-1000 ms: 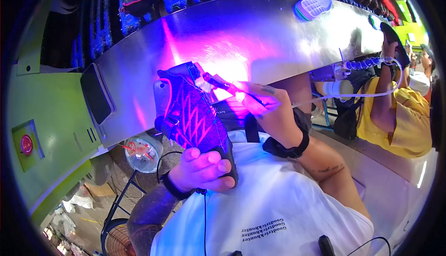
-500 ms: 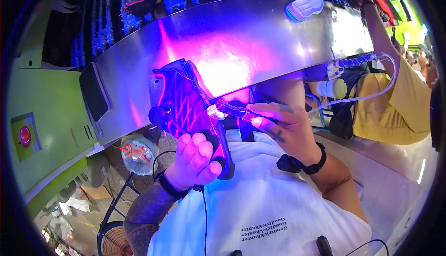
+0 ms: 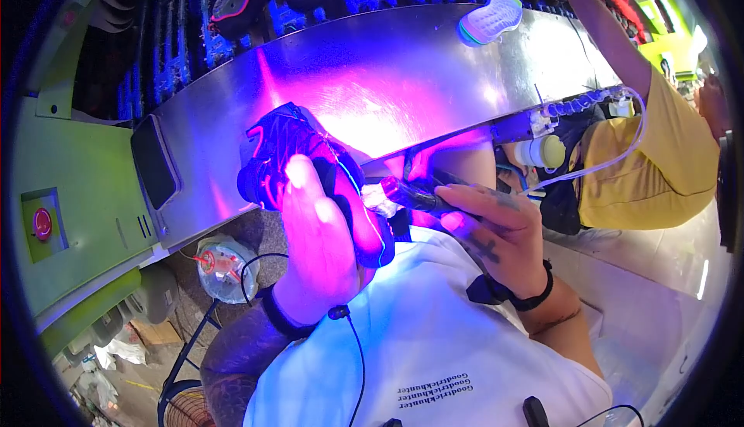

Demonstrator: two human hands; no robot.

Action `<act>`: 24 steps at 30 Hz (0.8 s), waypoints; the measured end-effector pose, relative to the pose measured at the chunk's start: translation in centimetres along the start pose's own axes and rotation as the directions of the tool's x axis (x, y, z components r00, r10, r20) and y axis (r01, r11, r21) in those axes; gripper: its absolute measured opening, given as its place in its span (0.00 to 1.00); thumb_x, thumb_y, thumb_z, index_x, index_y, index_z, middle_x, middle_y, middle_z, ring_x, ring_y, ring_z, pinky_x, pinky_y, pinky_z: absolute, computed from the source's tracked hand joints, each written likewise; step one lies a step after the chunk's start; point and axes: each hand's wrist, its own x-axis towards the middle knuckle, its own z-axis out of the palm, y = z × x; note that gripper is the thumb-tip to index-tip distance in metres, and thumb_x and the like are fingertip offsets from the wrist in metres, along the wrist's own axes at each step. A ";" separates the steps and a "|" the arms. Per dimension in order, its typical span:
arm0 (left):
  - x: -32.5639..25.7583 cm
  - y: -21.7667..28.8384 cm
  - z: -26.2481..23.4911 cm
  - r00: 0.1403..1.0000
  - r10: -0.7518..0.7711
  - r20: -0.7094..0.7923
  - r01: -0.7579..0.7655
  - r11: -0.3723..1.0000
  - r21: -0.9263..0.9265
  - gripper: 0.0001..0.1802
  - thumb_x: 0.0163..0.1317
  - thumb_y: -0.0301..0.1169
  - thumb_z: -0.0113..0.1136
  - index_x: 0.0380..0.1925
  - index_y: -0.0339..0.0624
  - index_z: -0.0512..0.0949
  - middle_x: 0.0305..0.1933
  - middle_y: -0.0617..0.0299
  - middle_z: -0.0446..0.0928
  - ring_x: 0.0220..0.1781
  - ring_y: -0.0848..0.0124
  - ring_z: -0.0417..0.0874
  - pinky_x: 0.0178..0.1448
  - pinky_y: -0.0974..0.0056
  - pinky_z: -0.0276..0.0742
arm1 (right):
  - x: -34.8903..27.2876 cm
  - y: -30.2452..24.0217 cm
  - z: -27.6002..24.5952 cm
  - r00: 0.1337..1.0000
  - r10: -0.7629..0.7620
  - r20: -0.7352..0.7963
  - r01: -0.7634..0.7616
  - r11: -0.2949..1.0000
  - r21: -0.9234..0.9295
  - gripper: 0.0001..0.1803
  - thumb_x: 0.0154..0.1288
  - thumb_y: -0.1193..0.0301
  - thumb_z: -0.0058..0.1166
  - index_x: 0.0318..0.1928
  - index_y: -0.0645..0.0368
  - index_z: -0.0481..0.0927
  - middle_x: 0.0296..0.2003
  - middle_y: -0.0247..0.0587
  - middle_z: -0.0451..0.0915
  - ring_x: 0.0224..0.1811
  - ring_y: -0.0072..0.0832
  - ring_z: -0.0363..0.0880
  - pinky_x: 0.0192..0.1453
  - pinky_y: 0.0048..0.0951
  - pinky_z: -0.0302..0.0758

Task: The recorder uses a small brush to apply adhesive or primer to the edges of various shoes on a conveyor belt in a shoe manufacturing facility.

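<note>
At the centre of the frame the left hand [image 3: 318, 249] gripped a black shoe [image 3: 298, 156], fingers wrapped over its side. Just right of it, the right hand [image 3: 496, 233] pinched a dark torch [image 3: 411, 193] aimed at the shoe, above the metal bench [image 3: 403, 70].

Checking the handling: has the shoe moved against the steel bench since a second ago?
Yes. The shoe dropped from over the steel bench toward its near edge.

The left hand [image 3: 318, 253] is raised in front of the chest, its back turned to the camera and its fingers curled closed in a grip. The right hand [image 3: 496, 233] is held just beside it, fingers pinched shut and pointing left, a dark band worn at the wrist.
</note>
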 end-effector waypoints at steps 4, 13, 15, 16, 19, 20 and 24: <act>2.2 1.5 -0.9 0.986 0.081 -0.146 -0.077 0.996 0.033 0.47 0.60 0.32 0.70 0.68 0.11 0.54 0.52 0.30 0.72 0.48 0.35 0.78 0.53 0.39 0.75 | -0.1 -0.7 -0.3 0.992 -0.116 -0.055 0.113 0.992 -0.047 0.18 0.63 0.78 0.68 0.54 0.64 0.86 0.36 0.45 0.87 0.35 0.29 0.82 0.42 0.29 0.77; 5.2 4.0 -2.3 0.994 -0.044 -0.102 0.043 0.999 -0.012 0.49 0.66 0.37 0.64 0.72 0.10 0.48 0.67 0.15 0.63 0.61 0.26 0.74 0.65 0.35 0.70 | 0.5 0.2 0.2 0.937 -0.308 -0.166 0.302 0.951 -0.061 0.20 0.62 0.80 0.65 0.56 0.66 0.85 0.38 0.46 0.87 0.39 0.31 0.86 0.47 0.28 0.78; 4.7 3.6 -2.1 0.995 -0.061 -0.075 0.059 0.998 -0.024 0.49 0.67 0.37 0.63 0.72 0.10 0.48 0.68 0.15 0.63 0.63 0.27 0.73 0.67 0.34 0.69 | 1.5 -0.2 0.3 0.959 -0.238 -0.154 0.240 0.971 -0.003 0.20 0.63 0.80 0.64 0.56 0.66 0.85 0.37 0.43 0.87 0.38 0.26 0.84 0.44 0.26 0.78; 4.8 3.6 -2.1 0.996 -0.070 -0.061 0.068 0.997 -0.030 0.49 0.68 0.37 0.62 0.72 0.09 0.47 0.68 0.15 0.63 0.64 0.27 0.73 0.67 0.34 0.69 | 2.1 -0.4 0.5 0.978 -0.162 -0.133 0.170 0.984 0.052 0.20 0.64 0.80 0.64 0.57 0.66 0.85 0.37 0.41 0.87 0.36 0.22 0.83 0.41 0.23 0.77; 5.1 4.1 -2.6 0.989 0.063 -0.137 -0.062 0.998 0.013 0.46 0.67 0.35 0.63 0.70 0.08 0.51 0.68 0.08 0.58 0.69 0.23 0.69 0.70 0.32 0.67 | 3.7 0.1 0.9 0.995 -0.023 -0.101 0.034 0.994 0.105 0.18 0.69 0.77 0.63 0.58 0.65 0.84 0.39 0.37 0.88 0.35 0.17 0.81 0.39 0.21 0.76; 4.9 4.0 -2.7 0.968 0.213 -0.136 -0.186 0.965 0.187 0.46 0.67 0.34 0.64 0.70 0.08 0.52 0.68 0.06 0.57 0.69 0.21 0.68 0.70 0.32 0.67 | 4.1 0.5 1.1 0.993 0.106 -0.049 -0.094 0.974 0.206 0.17 0.70 0.75 0.65 0.58 0.64 0.84 0.40 0.38 0.89 0.34 0.20 0.81 0.41 0.23 0.77; 4.8 3.8 -2.5 0.924 0.330 -0.192 -0.259 0.912 0.318 0.45 0.67 0.32 0.66 0.70 0.10 0.53 0.67 0.06 0.58 0.63 0.21 0.73 0.64 0.30 0.73 | 4.0 0.3 1.0 0.997 -0.029 -0.075 0.036 0.995 0.098 0.16 0.72 0.75 0.63 0.58 0.63 0.85 0.38 0.34 0.89 0.34 0.18 0.80 0.41 0.24 0.78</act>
